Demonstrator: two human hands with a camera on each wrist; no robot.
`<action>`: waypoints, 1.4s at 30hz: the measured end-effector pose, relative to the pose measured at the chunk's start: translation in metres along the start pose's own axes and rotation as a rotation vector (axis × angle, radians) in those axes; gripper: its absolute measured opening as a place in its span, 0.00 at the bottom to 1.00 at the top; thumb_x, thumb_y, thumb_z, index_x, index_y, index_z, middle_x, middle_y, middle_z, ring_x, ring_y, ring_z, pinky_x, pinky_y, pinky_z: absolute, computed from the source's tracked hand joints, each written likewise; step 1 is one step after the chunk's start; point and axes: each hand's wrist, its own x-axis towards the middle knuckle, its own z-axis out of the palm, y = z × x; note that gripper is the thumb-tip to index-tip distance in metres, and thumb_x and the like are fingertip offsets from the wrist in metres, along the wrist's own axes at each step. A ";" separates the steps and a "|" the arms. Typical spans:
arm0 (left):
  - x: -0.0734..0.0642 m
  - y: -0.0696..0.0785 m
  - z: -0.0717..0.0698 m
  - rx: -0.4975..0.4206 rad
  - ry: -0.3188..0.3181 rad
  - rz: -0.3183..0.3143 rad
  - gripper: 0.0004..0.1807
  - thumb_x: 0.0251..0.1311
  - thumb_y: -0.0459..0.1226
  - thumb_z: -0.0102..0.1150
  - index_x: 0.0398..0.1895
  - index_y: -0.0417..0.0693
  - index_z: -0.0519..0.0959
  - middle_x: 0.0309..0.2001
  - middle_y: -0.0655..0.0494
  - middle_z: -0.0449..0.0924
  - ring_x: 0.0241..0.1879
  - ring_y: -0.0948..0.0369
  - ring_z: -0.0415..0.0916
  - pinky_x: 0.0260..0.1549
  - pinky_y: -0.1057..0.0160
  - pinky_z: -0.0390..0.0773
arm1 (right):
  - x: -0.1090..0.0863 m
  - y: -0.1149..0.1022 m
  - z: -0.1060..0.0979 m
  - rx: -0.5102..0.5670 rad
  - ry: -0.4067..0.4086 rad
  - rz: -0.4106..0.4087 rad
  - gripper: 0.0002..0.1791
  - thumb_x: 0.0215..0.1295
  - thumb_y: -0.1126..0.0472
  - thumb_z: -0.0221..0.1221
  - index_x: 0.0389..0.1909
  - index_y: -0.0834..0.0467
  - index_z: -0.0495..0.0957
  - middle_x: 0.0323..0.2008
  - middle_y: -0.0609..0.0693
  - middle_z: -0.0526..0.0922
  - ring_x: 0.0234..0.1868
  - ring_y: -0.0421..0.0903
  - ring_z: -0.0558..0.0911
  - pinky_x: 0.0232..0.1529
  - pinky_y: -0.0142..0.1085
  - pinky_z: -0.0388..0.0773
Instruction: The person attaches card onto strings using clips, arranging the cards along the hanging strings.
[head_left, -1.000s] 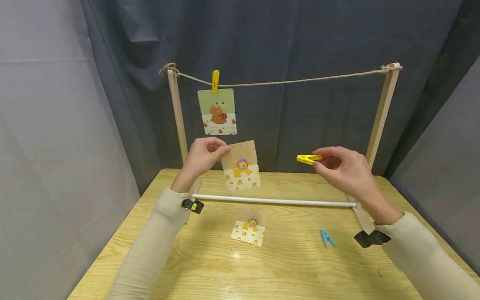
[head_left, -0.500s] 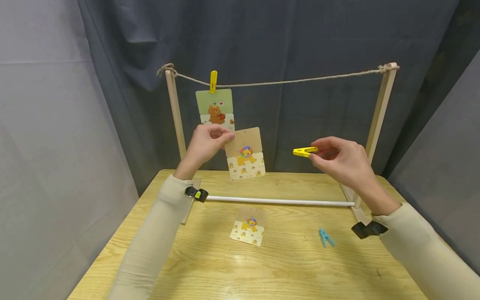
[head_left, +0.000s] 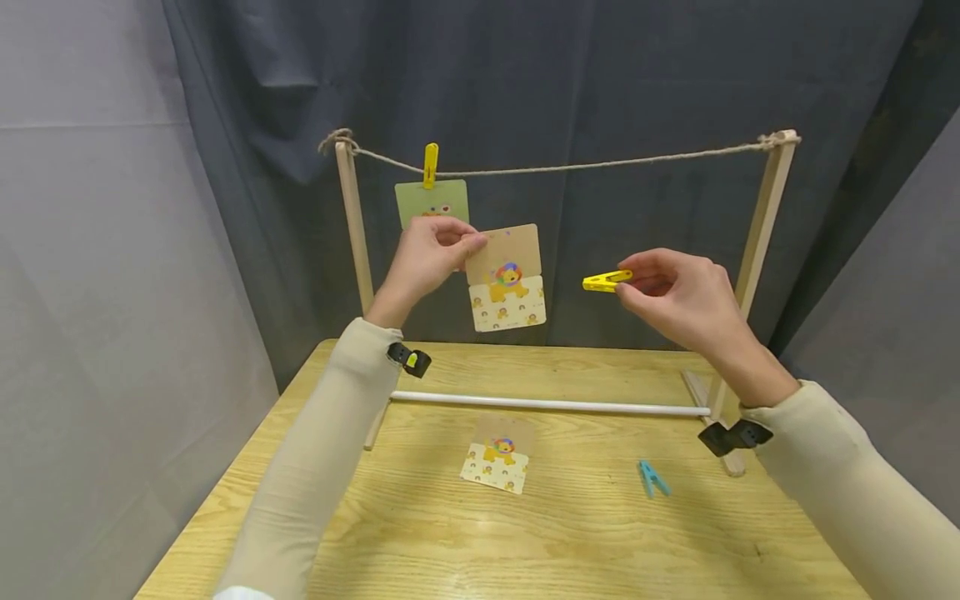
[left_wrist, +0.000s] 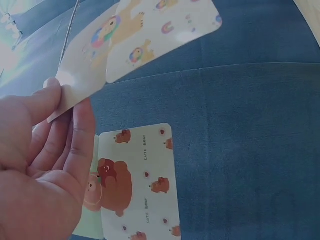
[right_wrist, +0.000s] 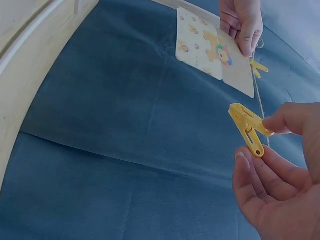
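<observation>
A lion card (head_left: 506,310) hangs in midair at the center, slightly tilted, below the rope (head_left: 570,168) as we look from the head camera. Our left hand (head_left: 431,258) grasps it by its upper left corner, thumb in front. To the right, well apart from the card, our right hand (head_left: 686,300) pinches a yellow clothespin (head_left: 597,284) between thumb and fingers, its nose pointing left.

Just behind our left hand, partly hidden, a bear card (head_left: 432,197) hangs from the rope's left part under an upright second yellow pin (head_left: 431,167). We see the rope tied between a left post (head_left: 352,208) and a right post (head_left: 763,217), with a white rod (head_left: 555,405) running low between them. Nearer, on the wooden table (head_left: 585,542), lie another lion picture (head_left: 497,468) and, to its right, a blue clothespin (head_left: 649,478). On the far side, a dark curtain (head_left: 637,83) spans the scene.
</observation>
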 end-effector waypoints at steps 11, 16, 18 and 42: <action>0.021 0.011 0.007 0.034 0.060 0.016 0.11 0.65 0.47 0.71 0.39 0.51 0.89 0.35 0.56 0.88 0.30 0.59 0.80 0.31 0.63 0.81 | 0.030 -0.019 -0.014 0.021 0.029 0.009 0.18 0.67 0.48 0.66 0.54 0.51 0.86 0.44 0.50 0.90 0.36 0.32 0.85 0.33 0.24 0.77; 0.030 0.019 0.012 0.059 0.061 0.032 0.11 0.65 0.48 0.71 0.38 0.52 0.89 0.32 0.56 0.87 0.25 0.58 0.76 0.27 0.63 0.78 | 0.045 -0.028 -0.021 0.029 0.034 0.021 0.20 0.68 0.46 0.65 0.56 0.51 0.85 0.46 0.50 0.90 0.38 0.32 0.85 0.35 0.24 0.77; 0.033 0.022 0.013 0.067 0.061 0.033 0.11 0.65 0.49 0.71 0.39 0.52 0.89 0.32 0.57 0.87 0.25 0.58 0.77 0.25 0.63 0.79 | 0.052 -0.031 -0.023 0.029 0.043 0.018 0.21 0.68 0.45 0.65 0.56 0.51 0.85 0.46 0.50 0.90 0.38 0.32 0.85 0.36 0.24 0.77; 0.053 0.032 0.019 0.080 0.091 -0.031 0.10 0.64 0.48 0.71 0.39 0.53 0.90 0.35 0.57 0.88 0.26 0.59 0.76 0.16 0.63 0.74 | 0.149 -0.081 -0.020 -0.014 0.000 -0.078 0.23 0.72 0.45 0.62 0.62 0.50 0.83 0.51 0.47 0.88 0.45 0.40 0.83 0.46 0.30 0.79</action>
